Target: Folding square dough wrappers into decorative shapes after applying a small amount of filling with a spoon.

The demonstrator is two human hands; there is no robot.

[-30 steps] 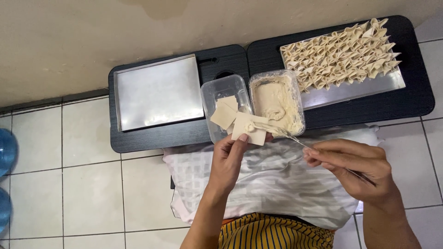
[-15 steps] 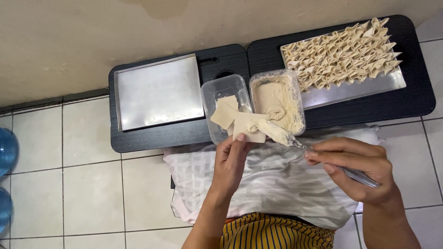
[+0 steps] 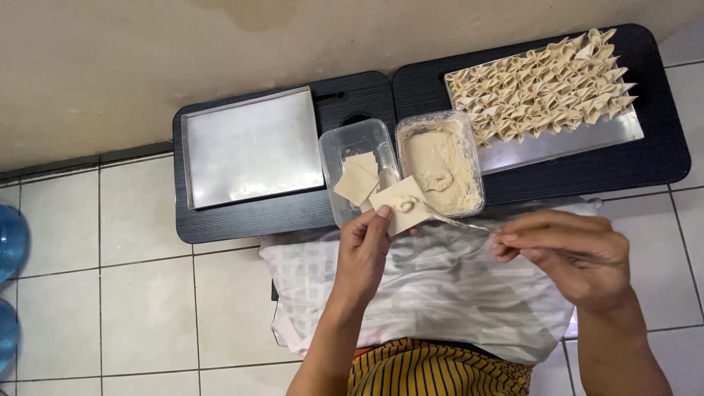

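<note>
Left hand (image 3: 363,253) pinches square wrapper (image 3: 400,204) by near corner, above tub edge; dab of filling at centre. Right hand (image 3: 568,253), fingers pressed on spoon handle (image 3: 458,222), tip at wrapper. Wrapper likely thin, limp, tears easily: support from below, grip edges, not loaded centre.

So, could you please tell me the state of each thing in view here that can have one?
Left hand: holds the square wrapper.
Square wrapper: flat, unfolded, a dab of filling on it.
Right hand: pinches the utensil's handle.
Utensil: tip at the wrapper.
Filling tub: open, partly full of paste.
Wrapper tub: open, few wrappers left.
Left tray: bare.
Right tray: mostly covered with folded dumplings.
</note>
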